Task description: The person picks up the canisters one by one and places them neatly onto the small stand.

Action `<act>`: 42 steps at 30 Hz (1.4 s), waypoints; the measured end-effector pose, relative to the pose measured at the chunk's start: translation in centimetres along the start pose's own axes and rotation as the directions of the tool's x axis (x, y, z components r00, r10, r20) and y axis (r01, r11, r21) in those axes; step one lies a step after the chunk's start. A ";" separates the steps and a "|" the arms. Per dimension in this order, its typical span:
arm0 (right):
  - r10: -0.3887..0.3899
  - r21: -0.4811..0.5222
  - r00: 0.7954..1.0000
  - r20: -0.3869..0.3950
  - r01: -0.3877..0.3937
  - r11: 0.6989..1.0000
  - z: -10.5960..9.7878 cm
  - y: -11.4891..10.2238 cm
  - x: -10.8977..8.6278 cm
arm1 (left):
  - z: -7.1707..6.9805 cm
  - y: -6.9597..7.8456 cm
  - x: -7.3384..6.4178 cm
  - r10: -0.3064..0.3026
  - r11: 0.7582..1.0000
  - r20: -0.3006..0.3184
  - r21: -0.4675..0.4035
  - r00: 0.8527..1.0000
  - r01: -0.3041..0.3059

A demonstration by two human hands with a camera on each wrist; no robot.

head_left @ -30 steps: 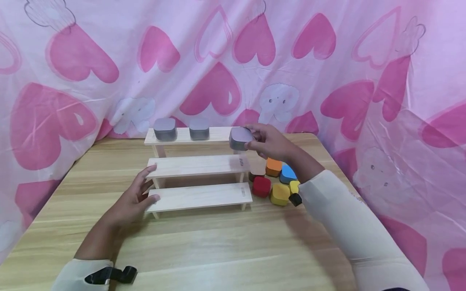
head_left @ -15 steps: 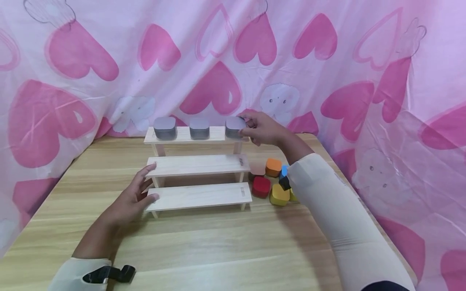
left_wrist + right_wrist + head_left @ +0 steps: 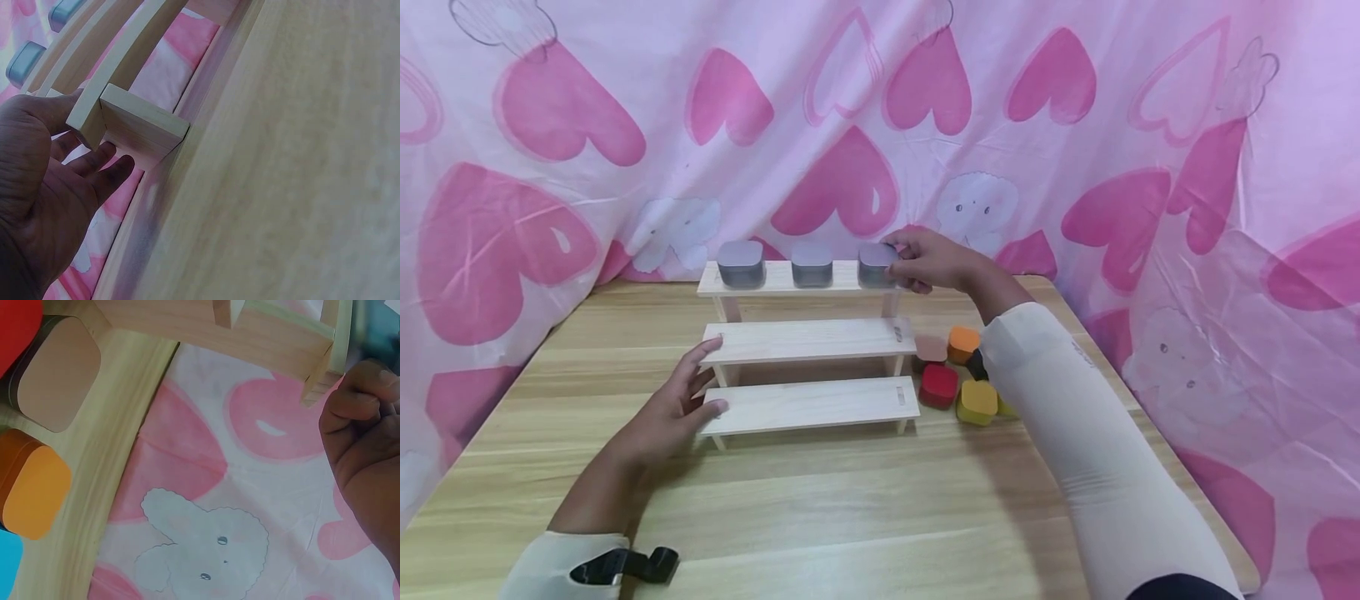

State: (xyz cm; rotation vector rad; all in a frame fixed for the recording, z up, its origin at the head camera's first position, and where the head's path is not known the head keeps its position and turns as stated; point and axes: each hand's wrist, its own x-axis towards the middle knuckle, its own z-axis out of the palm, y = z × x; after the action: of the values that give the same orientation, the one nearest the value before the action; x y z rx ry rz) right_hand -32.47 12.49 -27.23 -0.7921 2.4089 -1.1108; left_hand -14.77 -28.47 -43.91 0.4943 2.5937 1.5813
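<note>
Grey rounded-square block (image 3: 874, 265): one of three, upper centre of the head view, at the right end of the top board (image 3: 846, 278) of a tiered wooden rack. Base appears to rest on the board; spacing looks even with its neighbours, the middle grey block (image 3: 812, 267) and left grey block (image 3: 741, 266).

Right hand (image 3: 938, 262): thumb and fingers pinch the block's right edge. Left hand (image 3: 662, 417), left of centre: fingers spread, one tip on the middle board (image 3: 808, 342), thumb on the bottom board (image 3: 812, 406).

Handling, as judged: set the base flat, square the front face to its neighbours, then part the fingers straight sideways so the block is not dragged towards the board's end. Left fingers best press lightly; whether the tiers are joined cannot be told.

Materials: boards pale, straight-grained, thin, square-edged, on short legs. Blocks matt-topped, soft-cornered, seemingly painted wood. Right of centre, loose on the wood-grained worktop (image 3: 820, 517): red block (image 3: 938, 386), yellow block (image 3: 977, 402), orange block (image 3: 964, 344), tan block (image 3: 931, 350). Backdrop: creased pink cloth (image 3: 1045, 192), heart-printed.
</note>
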 end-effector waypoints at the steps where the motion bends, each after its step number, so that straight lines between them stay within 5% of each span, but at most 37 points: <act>1: 0.004 -0.001 1.000 0.000 -0.004 1.000 -0.1 0.0 0.1 | 0.0 0.0 0.0 0.003 1.000 -0.001 -0.003 1.000 -0.003; 42: 0.074 0.006 0.997 -0.001 -0.074 0.997 -0.4 0.6 0.2 | 0.0 0.0 0.0 0.011 1.000 -0.001 0.017 1.000 -0.011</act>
State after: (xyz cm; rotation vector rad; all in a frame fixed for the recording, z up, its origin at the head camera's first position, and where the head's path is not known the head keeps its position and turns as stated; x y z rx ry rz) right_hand -33.01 12.87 -27.45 -0.6942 2.4144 -1.0896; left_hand -14.78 -28.48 -43.93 0.5095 2.6119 1.5642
